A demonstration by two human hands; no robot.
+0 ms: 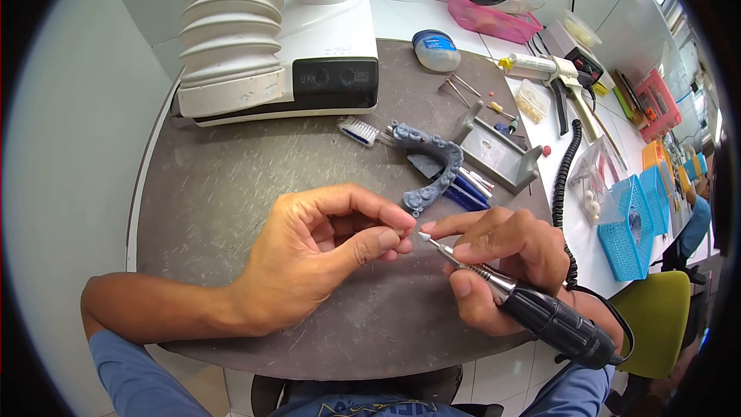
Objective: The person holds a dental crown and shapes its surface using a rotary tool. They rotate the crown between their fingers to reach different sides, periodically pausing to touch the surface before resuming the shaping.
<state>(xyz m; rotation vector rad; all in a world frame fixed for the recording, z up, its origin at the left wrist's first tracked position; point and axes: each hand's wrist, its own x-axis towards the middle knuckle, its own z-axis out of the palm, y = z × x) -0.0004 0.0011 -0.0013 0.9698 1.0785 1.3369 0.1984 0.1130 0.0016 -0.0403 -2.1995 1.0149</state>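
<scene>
My right hand (513, 255) grips a black and silver rotary handpiece (552, 320) like a pen. A small white pointed bur (425, 237) sticks out of its tip toward my other hand. My left hand (316, 255) is closed in a pinch, thumb against fingertips. Whatever lies between those fingertips is tiny and mostly hidden, so I cannot name it. The bur tip sits just right of the pinch, with a narrow gap. Just beyond both hands lies a grey horseshoe-shaped dental model (444, 158), resting over blue-handled tools (467, 189).
A white dust extractor (332, 38) with a ribbed hose (231, 23) stands at the back left. Behind the model are a brush (359, 130), a grey metal holder (494, 147) and a blue-lidded jar (436, 50). A coiled black cord (566, 177) runs along the right, near blue baskets (624, 243).
</scene>
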